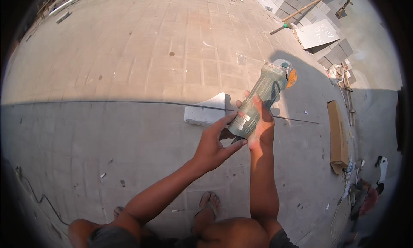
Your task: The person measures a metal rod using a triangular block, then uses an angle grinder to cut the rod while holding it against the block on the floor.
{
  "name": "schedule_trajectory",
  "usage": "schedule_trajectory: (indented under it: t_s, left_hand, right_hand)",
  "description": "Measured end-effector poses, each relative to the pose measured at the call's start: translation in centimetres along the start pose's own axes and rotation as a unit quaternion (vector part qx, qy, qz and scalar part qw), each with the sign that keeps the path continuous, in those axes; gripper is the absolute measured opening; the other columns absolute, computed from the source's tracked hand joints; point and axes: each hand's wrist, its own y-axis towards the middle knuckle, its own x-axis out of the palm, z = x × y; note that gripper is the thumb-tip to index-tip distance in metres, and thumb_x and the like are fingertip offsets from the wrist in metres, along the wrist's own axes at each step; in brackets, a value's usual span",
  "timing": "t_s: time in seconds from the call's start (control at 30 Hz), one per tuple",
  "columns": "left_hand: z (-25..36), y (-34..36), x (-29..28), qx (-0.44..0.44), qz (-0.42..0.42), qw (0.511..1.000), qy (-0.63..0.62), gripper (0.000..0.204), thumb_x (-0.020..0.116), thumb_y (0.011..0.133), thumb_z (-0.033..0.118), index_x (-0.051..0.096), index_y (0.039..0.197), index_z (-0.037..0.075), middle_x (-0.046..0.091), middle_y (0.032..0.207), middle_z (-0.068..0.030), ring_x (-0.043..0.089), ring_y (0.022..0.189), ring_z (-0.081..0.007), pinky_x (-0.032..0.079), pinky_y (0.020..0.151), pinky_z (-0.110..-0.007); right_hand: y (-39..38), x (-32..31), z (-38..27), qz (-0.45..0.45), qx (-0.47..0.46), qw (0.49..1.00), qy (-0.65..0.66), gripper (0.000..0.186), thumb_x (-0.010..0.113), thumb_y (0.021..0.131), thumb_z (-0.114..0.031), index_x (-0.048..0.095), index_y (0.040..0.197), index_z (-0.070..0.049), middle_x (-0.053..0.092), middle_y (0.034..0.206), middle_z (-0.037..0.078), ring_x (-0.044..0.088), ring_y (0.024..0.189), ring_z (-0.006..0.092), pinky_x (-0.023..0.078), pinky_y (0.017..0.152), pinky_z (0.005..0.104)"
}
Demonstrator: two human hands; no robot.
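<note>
I hold a green angle grinder [266,82] at an upward slant, with an orange disc [291,79] at its far end. My right hand [261,127] is closed round the body, thumb along it. My left hand [211,144] grips the lower rear end with thumb and fingers, some fingertips hidden. Behind the tool a long thin dark rod [163,102] lies across the paving, over a whitish block [200,115].
A long cardboard box [337,136] lies at right, near poles and rubble. Stacked grey blocks [292,2] and a pale board [314,35] are at upper right. A crouching person [370,198] is at lower right. A dark cable [38,196] snakes at lower left.
</note>
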Motion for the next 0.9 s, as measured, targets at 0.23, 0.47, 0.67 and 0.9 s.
schedule_trajectory:
  t_s: [0.23,0.47,0.67,0.9]
  left_hand:
    - [-1.1,0.1,-0.4,-0.083,-0.022,0.982,-0.168,0.061,0.07,0.091,0.003,0.043,0.147,0.0,0.059,0.13,-0.0151,0.063,0.117,-0.0219,0.052,0.098,-0.035]
    - [-3.9,-0.3,-1.0,-0.173,-0.06,0.974,-0.136,0.041,0.065,0.097,0.019,0.056,0.131,-0.003,0.066,0.113,-0.0126,0.066,0.102,-0.0186,0.055,0.09,-0.032]
    - [-3.9,-0.7,0.6,-0.331,-0.071,0.922,-0.186,0.053,0.052,0.102,0.048,0.062,0.122,0.001,0.066,0.11,-0.0124,0.067,0.095,-0.0218,0.056,0.086,-0.037]
    - [-5.2,-1.8,1.9,-0.325,-0.069,0.904,-0.268,0.049,0.052,0.103,0.046,0.06,0.124,0.002,0.066,0.11,-0.0104,0.065,0.099,-0.0195,0.056,0.086,-0.037]
  right_hand:
    - [0.2,-0.8,-0.4,0.008,0.031,0.999,0.036,0.059,0.068,0.086,-0.021,0.046,0.133,0.007,0.058,0.119,0.016,0.064,0.103,0.0279,0.056,0.083,0.0419]
    - [0.5,-2.8,0.2,-0.038,0.027,0.997,0.068,0.072,0.063,0.082,-0.015,0.032,0.143,0.006,0.049,0.133,0.017,0.059,0.115,0.0327,0.055,0.089,0.0469]
    - [0.1,-3.1,0.6,0.057,-0.023,0.996,-0.059,0.048,0.068,0.078,-0.017,0.056,0.119,0.006,0.064,0.096,0.019,0.065,0.075,0.0263,0.055,0.062,0.0378]
    - [-0.7,-3.9,0.9,0.049,-0.033,0.993,-0.101,0.04,0.071,0.077,-0.019,0.06,0.108,0.004,0.065,0.082,0.016,0.062,0.063,0.0228,0.05,0.054,0.0316]
